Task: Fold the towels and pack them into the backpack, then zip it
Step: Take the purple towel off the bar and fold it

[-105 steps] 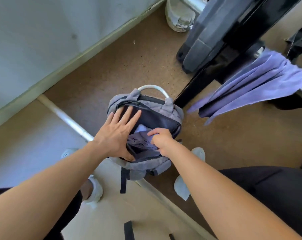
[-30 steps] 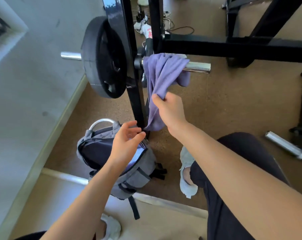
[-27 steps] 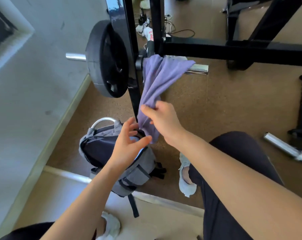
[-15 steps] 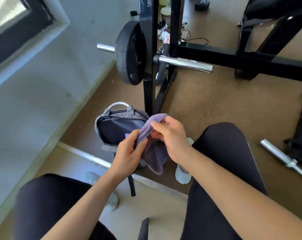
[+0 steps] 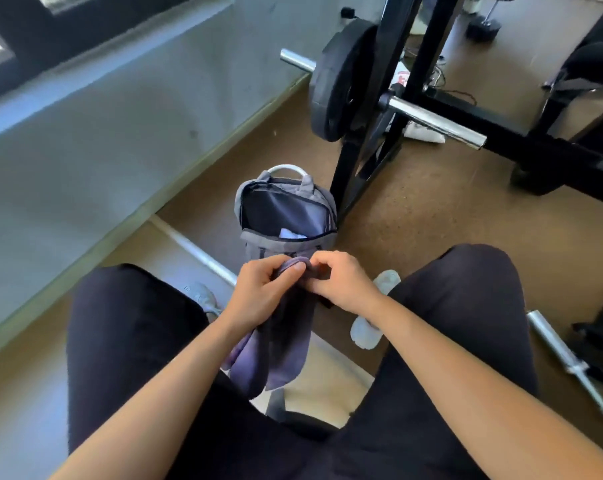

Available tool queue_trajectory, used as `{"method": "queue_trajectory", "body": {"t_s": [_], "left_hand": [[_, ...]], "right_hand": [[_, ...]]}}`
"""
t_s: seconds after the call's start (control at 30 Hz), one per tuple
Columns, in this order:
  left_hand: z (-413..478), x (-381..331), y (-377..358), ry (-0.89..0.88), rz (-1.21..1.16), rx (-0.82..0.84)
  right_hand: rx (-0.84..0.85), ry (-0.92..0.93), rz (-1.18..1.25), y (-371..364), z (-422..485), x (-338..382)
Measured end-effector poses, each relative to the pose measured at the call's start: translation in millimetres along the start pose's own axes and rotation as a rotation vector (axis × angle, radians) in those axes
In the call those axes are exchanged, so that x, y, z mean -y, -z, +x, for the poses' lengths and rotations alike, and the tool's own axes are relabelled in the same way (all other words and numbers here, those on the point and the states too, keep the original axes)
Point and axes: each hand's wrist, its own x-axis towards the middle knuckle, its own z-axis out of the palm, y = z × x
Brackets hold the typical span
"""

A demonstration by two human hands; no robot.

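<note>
A grey backpack (image 5: 286, 242) stands upright on the brown floor with its top unzipped and its dark lining showing. A bit of pale purple cloth (image 5: 290, 233) lies inside it. A purple towel (image 5: 279, 344) hangs down between my knees. My left hand (image 5: 262, 294) and my right hand (image 5: 341, 284) pinch its top edge side by side, just in front of the backpack. The towel's lower end dangles in loose folds above the floor.
A black weight rack (image 5: 362, 161) with a plate (image 5: 338, 81) and a chrome bar (image 5: 435, 121) stands right behind the backpack. Another chrome bar (image 5: 566, 358) lies on the floor at right. A grey wall (image 5: 102, 133) runs along the left. My legs flank the towel.
My right hand pulled the towel off the chrome bar and brought it down in front of me. My left hand left the backpack and joined it on the towel's top edge.
</note>
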Motion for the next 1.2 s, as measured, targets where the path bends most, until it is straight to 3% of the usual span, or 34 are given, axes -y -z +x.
{"method": "queue_trajectory", "body": {"t_s": [0.17,0.37,0.5,0.6,0.73,0.83,0.93,1.0,1.1,1.2], "left_hand": [[6,29,21,0.097,0.371,-0.054],[4,56,32,0.241,0.428,-0.089],[1,63,30,0.231,0.518,0.025],[6,69,33,0.217,0.507,0.043],[10,66,39,0.25,0.426,-0.153],[12,61,42,0.295,0.298,-0.206],[12,54,44,0.304,0.149,-0.165],[10,51,45,0.3,0.099,-0.054],[9,60,49,0.249,0.301,0.144],[9,73,52,0.311,0.437,0.139]], "right_hand": [[0.084,-0.135,0.07,-6,7,-23],[0.036,-0.241,-0.12,-6,19,-48],[-0.073,-0.254,-0.145,-3,24,-45],[-0.083,-0.211,-0.099,-2,26,-41],[-0.007,-0.154,-0.06,2,24,-37],[0.045,-0.124,-0.184,10,21,-43],[-0.06,-0.196,-0.292,22,21,-55],[-0.206,-0.25,-0.325,31,23,-60],[-0.455,-0.298,-0.242,46,23,-59],[-0.624,-0.398,-0.145,56,24,-57]]}}
